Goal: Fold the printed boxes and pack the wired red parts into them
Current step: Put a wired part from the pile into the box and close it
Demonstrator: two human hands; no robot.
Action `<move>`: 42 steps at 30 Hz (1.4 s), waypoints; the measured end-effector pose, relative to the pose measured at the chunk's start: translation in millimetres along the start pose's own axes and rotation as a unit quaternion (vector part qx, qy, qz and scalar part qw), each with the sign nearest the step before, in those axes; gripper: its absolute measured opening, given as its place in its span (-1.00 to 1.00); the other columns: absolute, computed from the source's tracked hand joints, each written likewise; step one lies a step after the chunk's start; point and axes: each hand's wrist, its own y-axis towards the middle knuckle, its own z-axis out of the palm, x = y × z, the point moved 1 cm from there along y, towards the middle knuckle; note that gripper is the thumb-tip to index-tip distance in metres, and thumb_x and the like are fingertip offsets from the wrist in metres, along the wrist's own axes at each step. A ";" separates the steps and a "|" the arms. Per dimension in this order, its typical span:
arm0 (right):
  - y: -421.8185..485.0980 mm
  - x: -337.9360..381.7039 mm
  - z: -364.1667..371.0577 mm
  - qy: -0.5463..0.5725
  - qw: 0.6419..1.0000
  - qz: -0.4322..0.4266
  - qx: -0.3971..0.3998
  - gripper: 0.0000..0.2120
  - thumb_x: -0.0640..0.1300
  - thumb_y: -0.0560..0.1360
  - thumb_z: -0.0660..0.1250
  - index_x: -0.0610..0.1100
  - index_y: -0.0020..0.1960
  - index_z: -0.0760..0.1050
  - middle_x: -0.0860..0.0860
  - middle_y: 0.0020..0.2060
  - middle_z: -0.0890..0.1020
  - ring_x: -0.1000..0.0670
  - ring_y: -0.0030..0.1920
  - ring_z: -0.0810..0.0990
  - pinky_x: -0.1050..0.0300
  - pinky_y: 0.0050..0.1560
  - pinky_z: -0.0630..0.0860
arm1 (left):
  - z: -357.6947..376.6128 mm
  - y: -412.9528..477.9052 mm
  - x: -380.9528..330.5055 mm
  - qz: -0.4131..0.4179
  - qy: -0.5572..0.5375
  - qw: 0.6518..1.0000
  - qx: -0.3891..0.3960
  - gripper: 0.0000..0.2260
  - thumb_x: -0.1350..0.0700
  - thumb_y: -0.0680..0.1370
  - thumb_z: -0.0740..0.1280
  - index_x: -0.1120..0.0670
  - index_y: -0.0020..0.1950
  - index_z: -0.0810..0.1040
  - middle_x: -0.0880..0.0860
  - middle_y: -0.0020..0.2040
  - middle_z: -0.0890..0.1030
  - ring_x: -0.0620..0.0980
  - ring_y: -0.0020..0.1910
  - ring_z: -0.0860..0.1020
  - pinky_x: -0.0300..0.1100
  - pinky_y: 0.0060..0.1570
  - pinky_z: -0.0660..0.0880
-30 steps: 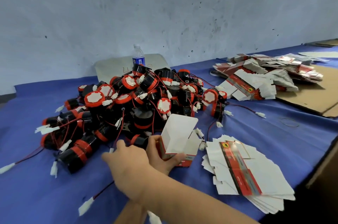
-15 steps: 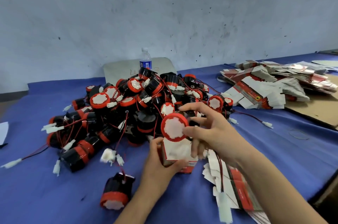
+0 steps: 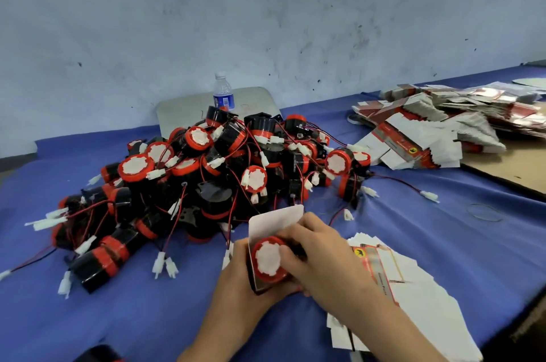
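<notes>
My left hand [image 3: 236, 287] grips a folded printed box [image 3: 273, 221] from below, its white flap standing open. My right hand [image 3: 319, 258] holds a red part [image 3: 269, 258] with a white face, set into the mouth of the box. Behind them lies a big pile of wired red and black parts [image 3: 206, 172] with white connectors. A fanned stack of flat printed boxes [image 3: 413, 302] lies under my right forearm.
A water bottle [image 3: 223, 94] stands behind the pile before a grey board [image 3: 183, 110]. More flat boxes [image 3: 443, 125] are heaped at the back right on brown cardboard [image 3: 514, 166]. One loose part [image 3: 97, 265] lies left of my hands. The blue cloth [image 3: 133, 317] covers the table.
My right hand brought the red part down from above the box into its opening. The box now tilts toward me in my left hand.
</notes>
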 end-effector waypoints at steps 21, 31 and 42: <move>-9.5 -17.0 -42.1 0.271 0.959 -0.009 0.082 -0.38 -0.57 0.42 0.06 0.09 -0.05 0.61 0.07 0.03 0.62 0.10 -0.14 0.67 0.22 -0.09 0.57 | -5.5 -2.8 0.1 0.148 0.098 0.984 -0.027 -0.49 -0.14 0.40 0.49 -0.44 0.20 0.29 -0.27 0.19 0.41 -0.30 0.20 0.43 -0.52 0.06 0.33; -5.7 -16.5 -26.7 0.145 0.978 -0.098 0.110 -0.74 -0.27 0.47 0.41 0.05 0.03 0.67 0.11 -0.01 0.59 0.21 -0.03 0.55 0.39 -0.01 0.39 | -3.2 -2.0 4.7 0.073 0.084 0.993 -0.046 -0.30 -0.40 0.23 0.44 -0.53 0.23 0.10 -0.46 0.21 0.37 -0.43 0.15 0.40 -0.44 -0.06 0.40; -7.9 -15.4 -22.8 0.187 0.974 -0.099 -0.078 -0.74 -0.26 0.45 0.44 0.10 -0.03 0.56 0.14 -0.06 0.55 0.04 -0.04 0.56 0.27 -0.09 0.53 | -4.1 -3.7 2.5 0.077 0.065 0.994 -0.042 -0.27 -0.32 0.29 0.46 -0.46 0.32 0.11 -0.47 0.23 0.35 -0.44 0.18 0.38 -0.45 -0.10 0.41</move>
